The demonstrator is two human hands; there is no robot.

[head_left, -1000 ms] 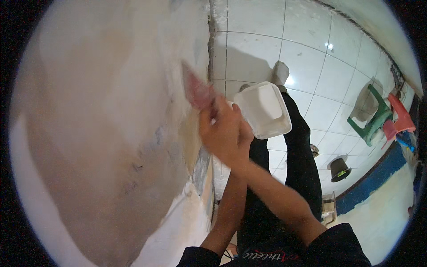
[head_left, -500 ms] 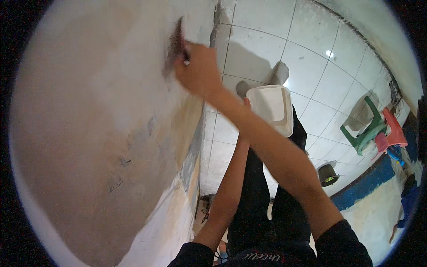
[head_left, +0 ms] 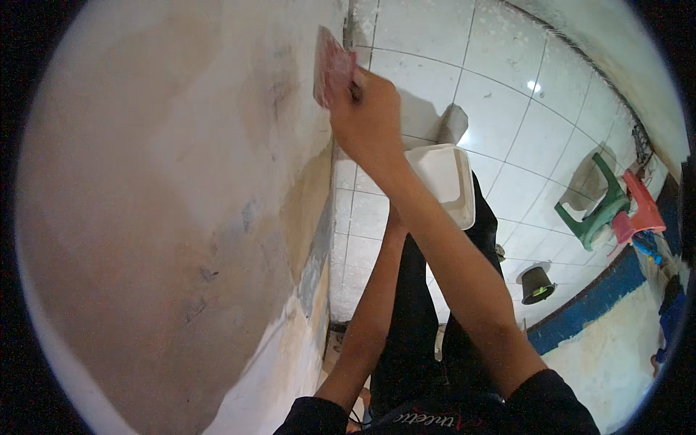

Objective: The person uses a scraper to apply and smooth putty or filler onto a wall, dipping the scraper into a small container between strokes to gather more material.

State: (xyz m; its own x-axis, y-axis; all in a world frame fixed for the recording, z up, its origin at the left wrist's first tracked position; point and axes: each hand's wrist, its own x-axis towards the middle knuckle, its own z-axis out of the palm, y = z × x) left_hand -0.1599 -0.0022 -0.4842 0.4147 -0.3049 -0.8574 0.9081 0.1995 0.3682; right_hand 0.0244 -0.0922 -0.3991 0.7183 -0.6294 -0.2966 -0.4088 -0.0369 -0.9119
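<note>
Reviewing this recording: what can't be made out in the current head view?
In the head view:
Left hand: hidden behind the right forearm, grip unseen.
White container: lower-left part covered by that forearm.
Red tool in the right hand: edges blurred.
Green item in the dark bucket: too small to identify.
Blue clothing: cut off at the right edge.

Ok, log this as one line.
right hand: holding reddish flat tool | tool: by wall, contact unclear | left hand: hidden behind right forearm | white tub: partly behind right forearm
</note>
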